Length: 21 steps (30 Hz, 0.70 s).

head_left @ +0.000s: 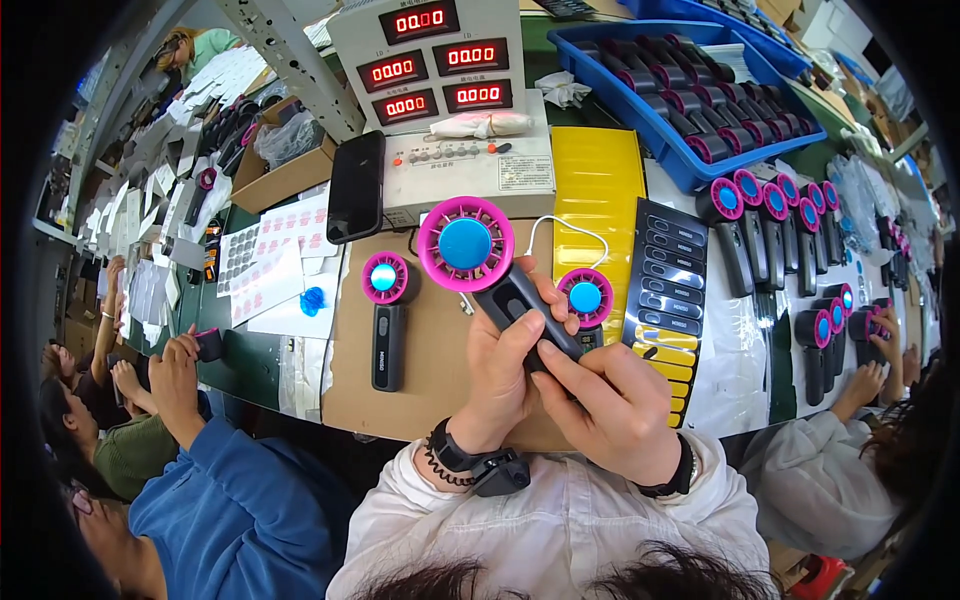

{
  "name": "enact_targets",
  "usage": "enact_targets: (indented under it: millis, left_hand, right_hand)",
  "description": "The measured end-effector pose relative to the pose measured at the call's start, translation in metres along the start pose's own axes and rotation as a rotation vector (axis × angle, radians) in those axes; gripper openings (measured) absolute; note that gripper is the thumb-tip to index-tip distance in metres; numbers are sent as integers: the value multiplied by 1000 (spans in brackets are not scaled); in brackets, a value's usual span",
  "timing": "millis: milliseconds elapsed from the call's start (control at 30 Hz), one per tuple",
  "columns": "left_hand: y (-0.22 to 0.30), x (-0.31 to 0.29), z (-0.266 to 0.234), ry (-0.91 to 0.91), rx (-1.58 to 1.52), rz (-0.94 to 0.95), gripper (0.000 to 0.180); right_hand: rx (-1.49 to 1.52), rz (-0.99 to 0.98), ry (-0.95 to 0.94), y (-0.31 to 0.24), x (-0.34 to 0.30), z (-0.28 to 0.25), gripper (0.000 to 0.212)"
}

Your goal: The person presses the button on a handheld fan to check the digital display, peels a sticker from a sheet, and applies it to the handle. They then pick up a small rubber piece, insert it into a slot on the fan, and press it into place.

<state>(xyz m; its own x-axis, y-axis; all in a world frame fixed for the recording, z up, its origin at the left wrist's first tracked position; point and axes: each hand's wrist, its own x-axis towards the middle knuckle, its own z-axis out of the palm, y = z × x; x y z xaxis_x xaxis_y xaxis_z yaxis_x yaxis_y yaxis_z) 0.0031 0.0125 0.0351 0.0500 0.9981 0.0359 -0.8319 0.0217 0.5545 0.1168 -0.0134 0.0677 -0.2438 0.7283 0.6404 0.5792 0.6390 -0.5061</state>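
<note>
A black handheld fan (512, 305) with a pink grille and blue centre is held above the cardboard mat, its head tilted up to the left. My left hand (500, 365) is closed round its handle, thumb lying on the front. At the handle's lower end, my right hand (618, 400) grips with thumb and fingers, partly hiding that end. To the left, a second fan (388, 340) lies on the mat. A third fan (584, 295) sits just beyond my right hand, partly covered by it. Right of that is a sheet of black labels (672, 262) on yellow backing.
A meter box (455, 170) with red displays stands at the back, a black phone (357, 185) against its left side. Behind the labels lies a yellow sheet (598, 180). Several fans fill a blue crate (640, 140); others lie at right. Co-workers sit on both sides.
</note>
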Motion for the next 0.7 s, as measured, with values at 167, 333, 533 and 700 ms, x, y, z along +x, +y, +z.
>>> enact_targets:
  millis: [167, 333, 533, 700]
  left_hand:
    - [2, 1, -1, -10, 39, 14, 47]
    - [5, 1, -2, -6, 57, 0, 47]
    - [7, 3, -5, -12, 51, -35, 48]
    - [7, 3, -4, -19, 52, -31, 47]
  right_hand:
    - [7, -3, -14, 1, 0, 1, 29]
    - [7, -14, -18, 0, 0, 2, 30]
    - [23, 4, -33, -1, 0, 1, 31]
    - [45, 10, -41, 0, -2, 1, 32]
